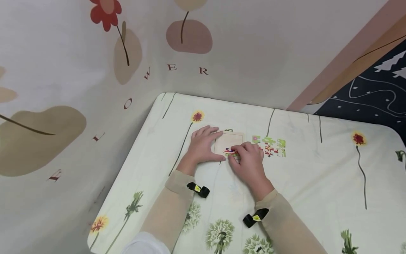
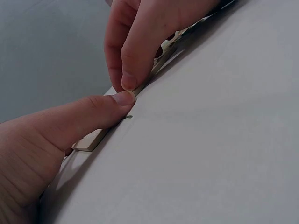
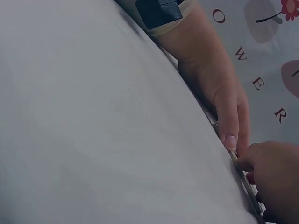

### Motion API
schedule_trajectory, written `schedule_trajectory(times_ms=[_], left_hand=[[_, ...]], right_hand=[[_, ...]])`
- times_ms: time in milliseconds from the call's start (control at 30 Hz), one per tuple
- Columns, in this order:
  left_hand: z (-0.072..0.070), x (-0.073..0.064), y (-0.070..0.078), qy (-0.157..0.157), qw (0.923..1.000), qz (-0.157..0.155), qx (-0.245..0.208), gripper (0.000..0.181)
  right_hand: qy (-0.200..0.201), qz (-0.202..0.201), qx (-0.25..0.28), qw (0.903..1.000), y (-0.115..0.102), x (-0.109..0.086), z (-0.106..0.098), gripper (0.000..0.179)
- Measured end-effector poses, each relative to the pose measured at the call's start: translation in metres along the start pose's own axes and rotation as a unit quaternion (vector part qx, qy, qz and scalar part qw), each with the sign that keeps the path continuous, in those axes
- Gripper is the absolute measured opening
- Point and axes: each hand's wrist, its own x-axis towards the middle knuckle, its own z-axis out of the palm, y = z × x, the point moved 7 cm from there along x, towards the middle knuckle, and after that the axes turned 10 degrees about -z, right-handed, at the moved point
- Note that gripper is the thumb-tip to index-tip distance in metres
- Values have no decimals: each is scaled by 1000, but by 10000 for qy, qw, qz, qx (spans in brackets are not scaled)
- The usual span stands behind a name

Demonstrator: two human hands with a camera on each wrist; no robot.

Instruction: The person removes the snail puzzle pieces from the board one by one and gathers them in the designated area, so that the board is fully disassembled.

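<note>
A small square wooden puzzle board [image 1: 226,140] lies on the cloth, its bare wood showing over most of the inside. My left hand [image 1: 203,145] spans its left side, thumb at the near edge and forefinger at the far one, holding it. Fingertips of my right hand [image 1: 248,160] pinch a red, blue and white puzzle piece [image 1: 229,151] at the board's near edge, partly covered by the fingers. In the left wrist view the left thumb [image 2: 100,109] presses the board's rim [image 2: 89,142], right beside the right hand's thumb tip.
Several loose puzzle pieces [image 1: 269,145], green, red and white, lie together right of the board, partly behind my right hand. A flower-print cloth [image 1: 317,169] covers the table. Printed wall panels [image 1: 247,70] stand along its far and left sides.
</note>
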Motion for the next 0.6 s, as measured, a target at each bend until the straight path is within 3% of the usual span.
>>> schedule_trajectory(times_ms=[600], left_hand=[[1,1,0,20,10000,-74,-8,106]], right_hand=[[-464,708,-59,9964,-2,1,4,24]])
